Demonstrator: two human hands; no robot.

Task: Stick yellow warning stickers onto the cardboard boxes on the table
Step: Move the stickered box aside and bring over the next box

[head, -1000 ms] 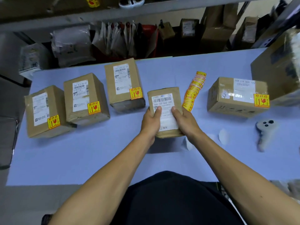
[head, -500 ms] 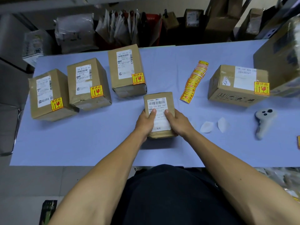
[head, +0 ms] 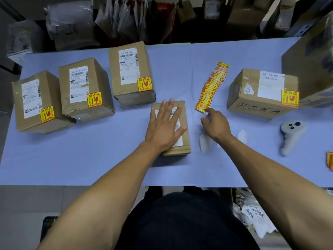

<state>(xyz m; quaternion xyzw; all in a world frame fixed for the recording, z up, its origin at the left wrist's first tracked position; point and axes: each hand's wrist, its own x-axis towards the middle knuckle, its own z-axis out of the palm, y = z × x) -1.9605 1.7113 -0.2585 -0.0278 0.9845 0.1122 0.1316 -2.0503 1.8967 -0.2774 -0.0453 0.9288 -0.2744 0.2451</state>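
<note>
Left hand lies flat, fingers straight, on the unstickered cardboard box at the table's middle; right hand, fingers loosely curled and holding nothing, touches the nearest end of the yellow sticker strip just beside it

Light falls flat and even from overhead onto the pale blue table, bright enough to read the sheet but soft, with no glare. The small box under the flat hand throws a dull shadow toward six o'clock. Up at twelve o'clock the shelves sink into murk. Wide-angle bending curves the table edges at three and nine o'clock, and the big carton at two o'clock smears soft. Label print reads fuzzy throughout.
</note>
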